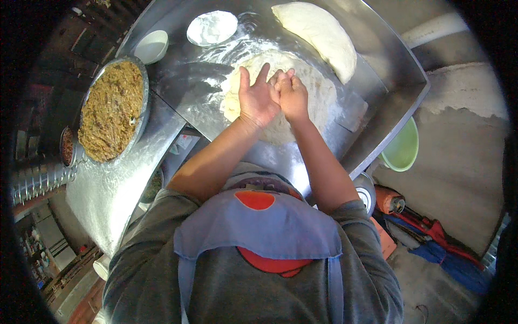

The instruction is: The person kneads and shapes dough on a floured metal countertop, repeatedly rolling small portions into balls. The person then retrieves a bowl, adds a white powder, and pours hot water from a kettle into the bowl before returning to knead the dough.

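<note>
Over a flattened round of dough [319,89] on the floury metal worktop, my two hands meet. My left hand [260,97] has its palm up, with the thumb and a finger spread. The fingers of my right hand [293,95] are curled against the left hand's finger side; whether anything small lies between them cannot be told. A thick half-round slab of dough [317,34] lies beyond, at the upper right. A bowl of white flour [212,28] stands above the round, with an emptier pale bowl [151,47] to its left.
At left, a large pan of chunky brown filling [111,111] rests on the metal counter [101,194], beside a small metal bowl of reddish food [67,146]. The worktop has a raised metal rim [419,91] at right. Past it is a green basin [400,148].
</note>
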### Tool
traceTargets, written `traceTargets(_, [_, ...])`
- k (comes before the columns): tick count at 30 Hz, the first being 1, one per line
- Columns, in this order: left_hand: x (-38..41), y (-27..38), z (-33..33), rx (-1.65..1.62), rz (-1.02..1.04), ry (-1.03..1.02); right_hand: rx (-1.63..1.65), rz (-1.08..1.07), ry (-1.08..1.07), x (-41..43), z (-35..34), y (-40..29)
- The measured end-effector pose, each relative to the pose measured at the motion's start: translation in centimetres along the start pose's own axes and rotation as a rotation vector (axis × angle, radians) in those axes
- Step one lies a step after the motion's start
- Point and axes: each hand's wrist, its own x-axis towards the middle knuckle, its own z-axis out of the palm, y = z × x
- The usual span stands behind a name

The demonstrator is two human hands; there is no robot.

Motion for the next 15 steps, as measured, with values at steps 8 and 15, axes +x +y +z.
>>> traceTargets(8, [-0.8, -0.4, -0.4, -0.015, 0.004, 0.046, 0.224, 0.281, -0.222, 0.9, -1.9, -1.2])
traceTargets(15, [-0.7, -0.4, -0.5, 0.148, 0.077, 0.059, 0.318, 0.181, -0.069, -0.6, 0.4, 1.1])
